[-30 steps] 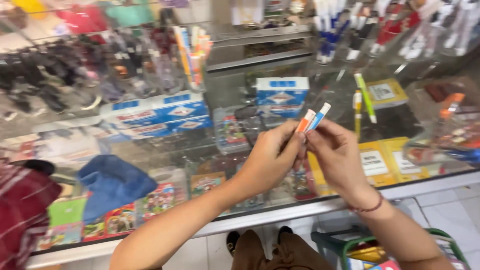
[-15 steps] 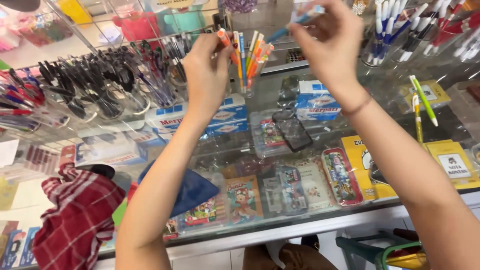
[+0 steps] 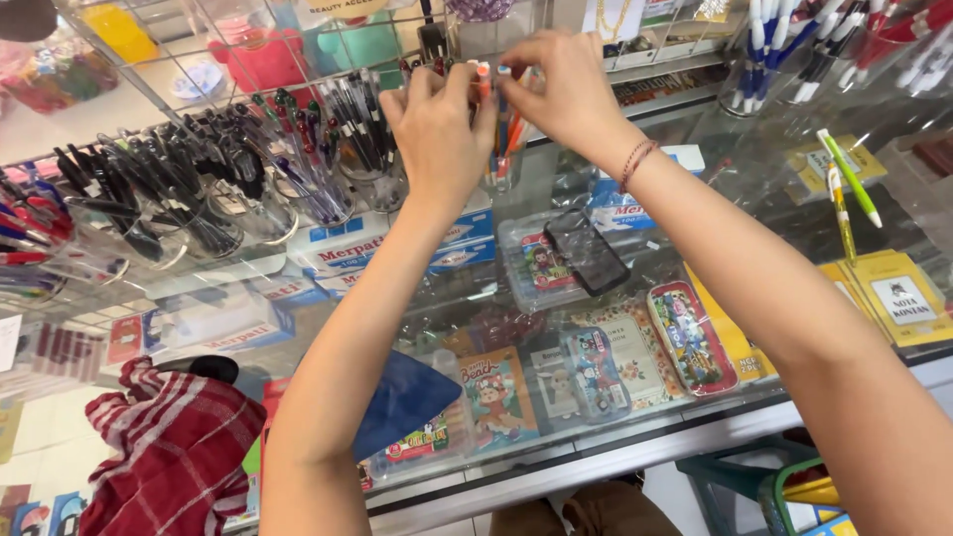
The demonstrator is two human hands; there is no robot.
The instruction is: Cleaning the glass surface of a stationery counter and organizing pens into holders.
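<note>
**Both hands on pens at the cup, far side of desk**

Left hand and right hand meet over the clear pen cup at the back of the glass desk. Each grip is narrow, fingers pinched on the orange and blue pens. The pens' long axis is near upright, tips down toward the cup, directly below the grips. Both hands are equally near. Crowded on the left: 1 row of cups with black pens just beside. A phone lies on the glass nearer the person. Open room only upward and toward the person.
</note>
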